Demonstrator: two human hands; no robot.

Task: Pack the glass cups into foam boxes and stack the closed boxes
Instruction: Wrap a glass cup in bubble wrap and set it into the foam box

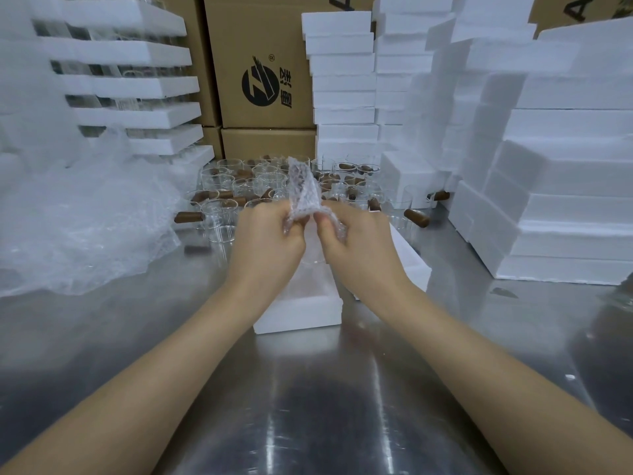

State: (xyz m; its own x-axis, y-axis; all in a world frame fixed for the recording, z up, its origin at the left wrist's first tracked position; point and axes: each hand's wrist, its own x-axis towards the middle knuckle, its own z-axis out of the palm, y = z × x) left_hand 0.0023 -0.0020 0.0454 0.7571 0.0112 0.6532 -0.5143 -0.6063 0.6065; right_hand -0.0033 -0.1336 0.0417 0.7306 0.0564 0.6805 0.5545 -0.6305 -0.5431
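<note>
My left hand (pixel 270 234) and my right hand (pixel 349 234) meet above an open white foam box (pixel 301 313) on the steel table. Both pinch a small piece of bubble wrap (pixel 303 186) that sticks up between the fingertips. A second foam piece (pixel 411 258) lies under my right wrist. Behind the hands stand several glass cups with brown wooden handles (pixel 239 186). What lies inside the open box is hidden by my hands.
A heap of bubble wrap (pixel 78 221) covers the table's left side. Stacks of closed foam boxes (pixel 548 207) rise on the right and at the back (pixel 342 87). Cardboard cartons (pixel 263 63) stand behind. Foam trays with glassware (pixel 130 84) are stacked at the back left.
</note>
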